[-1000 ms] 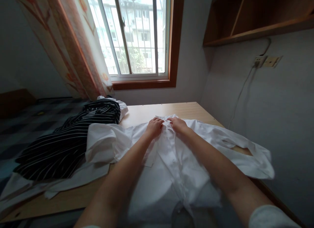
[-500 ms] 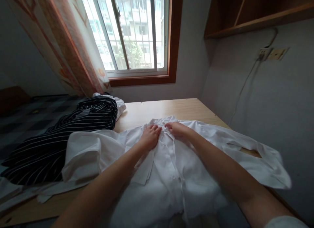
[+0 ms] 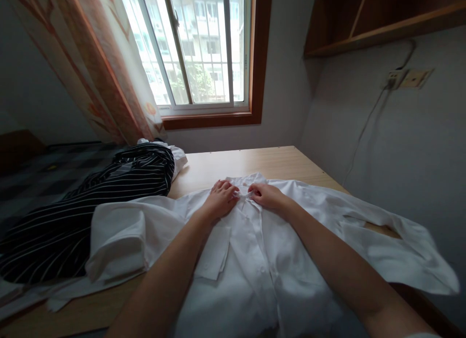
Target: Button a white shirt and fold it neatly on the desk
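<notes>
White button-up shirt (image 3: pixel 251 255) lies face up across a pale wooden counter (image 3: pixel 255 159), sleeves out to both sides, directly under the grip of its handler. The left hand (image 3: pixel 223 200) and right hand (image 3: pixel 268 197) each hold a narrow pinch of fabric near the top of the button front, close together, with the collar (image 3: pixel 249 178) just beyond the fingertips and the shirt's body between the forearms. At left, a black-and-white striped garment (image 3: pixel 120 183) rests beside one sleeve; beyond the counter, daylight fills a barred window (image 3: pixel 204 71).
</notes>
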Demonstrator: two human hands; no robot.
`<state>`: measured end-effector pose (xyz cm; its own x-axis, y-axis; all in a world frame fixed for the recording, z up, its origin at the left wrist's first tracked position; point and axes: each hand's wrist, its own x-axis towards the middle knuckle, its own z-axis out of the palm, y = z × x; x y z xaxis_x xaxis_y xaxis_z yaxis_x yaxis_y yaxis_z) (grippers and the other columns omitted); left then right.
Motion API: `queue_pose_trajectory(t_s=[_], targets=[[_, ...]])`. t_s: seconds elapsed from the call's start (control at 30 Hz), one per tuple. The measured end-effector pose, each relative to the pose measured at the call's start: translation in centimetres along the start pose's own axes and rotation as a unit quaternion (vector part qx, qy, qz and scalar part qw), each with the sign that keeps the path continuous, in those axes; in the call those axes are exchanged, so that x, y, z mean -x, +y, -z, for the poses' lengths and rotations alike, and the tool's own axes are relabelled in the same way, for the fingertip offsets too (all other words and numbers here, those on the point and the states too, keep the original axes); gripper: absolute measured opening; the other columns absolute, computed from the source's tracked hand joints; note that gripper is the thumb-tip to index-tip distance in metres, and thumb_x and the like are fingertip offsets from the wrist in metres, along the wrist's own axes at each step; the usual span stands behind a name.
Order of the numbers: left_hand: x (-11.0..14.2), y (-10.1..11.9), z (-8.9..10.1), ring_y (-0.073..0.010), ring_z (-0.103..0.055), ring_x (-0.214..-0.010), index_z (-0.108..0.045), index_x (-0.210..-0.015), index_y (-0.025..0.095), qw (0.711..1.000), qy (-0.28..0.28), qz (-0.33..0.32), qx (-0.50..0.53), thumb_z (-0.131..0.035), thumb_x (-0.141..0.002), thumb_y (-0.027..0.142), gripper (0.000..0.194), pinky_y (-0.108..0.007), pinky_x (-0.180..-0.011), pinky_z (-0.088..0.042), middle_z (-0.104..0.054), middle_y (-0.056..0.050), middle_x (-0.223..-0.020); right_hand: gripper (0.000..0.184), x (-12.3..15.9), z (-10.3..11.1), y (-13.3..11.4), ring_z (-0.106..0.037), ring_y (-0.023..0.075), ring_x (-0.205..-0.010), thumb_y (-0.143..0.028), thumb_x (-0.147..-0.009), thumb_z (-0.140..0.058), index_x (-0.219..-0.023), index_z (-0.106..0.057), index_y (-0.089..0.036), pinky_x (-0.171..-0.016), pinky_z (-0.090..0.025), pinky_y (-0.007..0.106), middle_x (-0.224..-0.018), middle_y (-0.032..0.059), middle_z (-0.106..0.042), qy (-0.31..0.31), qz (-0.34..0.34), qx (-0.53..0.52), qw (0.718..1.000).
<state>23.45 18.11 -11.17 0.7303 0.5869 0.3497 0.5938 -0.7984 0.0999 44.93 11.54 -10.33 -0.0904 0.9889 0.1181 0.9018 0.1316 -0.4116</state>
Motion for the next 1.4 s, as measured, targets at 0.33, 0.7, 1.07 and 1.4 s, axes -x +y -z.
queue_pose_trajectory(t_s=[0.33,0.7,1.07,1.4], targets=[[-1.0,1.0,1.9,-0.0286,-0.050,-0.113,-0.070,-0.089,0.022,0.990,0.091,0.065,-0.091,-0.052,-0.092,0.031,0.020,-0.052,-0.114,-0.023,-0.067,-0.007,-0.103,0.014,-1.3,-2.0,-1.2,-0.061,0.0185,-0.087,-0.027,-0.091,-0.053,-0.099,-0.062,-0.020,-0.073,-0.040,0.026,-0.094,0.0051,-0.069,0.180,-0.044,-0.053,0.981],[-2.5,1.3,1.0,-0.0302,-0.048,-0.118,-0.061,-0.113,0.021,0.984,0.080,0.118,-0.102,-0.051,-0.090,0.027,0.026,-0.052,-0.113,-0.025,-0.060,-0.012,-0.118,0.020,-1.9,-2.9,-0.2,-0.061,0.0159,-0.078,-0.022,-0.083,-0.061,-0.103,-0.060,-0.021,-0.074,-0.045,0.026,-0.085,0.0004,-0.067,0.199,-0.017,-0.154,0.968],[1.7,-2.6,1.2,-0.0300,-0.053,-0.115,-0.061,-0.124,0.014,0.962,0.045,0.259,-0.069,-0.042,-0.096,0.035,0.039,-0.042,-0.100,-0.041,-0.061,-0.016,-0.121,0.024,-1.7,-1.3,1.9,-0.060,0.0193,-0.088,-0.015,-0.084,-0.049,-0.102,-0.065,-0.017,-0.087,-0.046,0.031,-0.092,0.0061,-0.066,0.269,-0.049,-0.115,0.955],[1.8,-3.3,2.6,-0.0349,-0.050,-0.108,-0.066,-0.103,0.020,0.944,0.032,0.312,-0.106,-0.053,-0.089,0.037,0.025,-0.046,-0.086,-0.044,-0.061,-0.016,-0.109,0.030,-1.8,-1.7,4.4,-0.059,0.0211,-0.102,-0.028,-0.087,-0.062,-0.115,-0.066,-0.019,-0.096,-0.043,0.031,-0.108,0.0098,-0.060,0.204,-0.125,-0.027,0.971]])
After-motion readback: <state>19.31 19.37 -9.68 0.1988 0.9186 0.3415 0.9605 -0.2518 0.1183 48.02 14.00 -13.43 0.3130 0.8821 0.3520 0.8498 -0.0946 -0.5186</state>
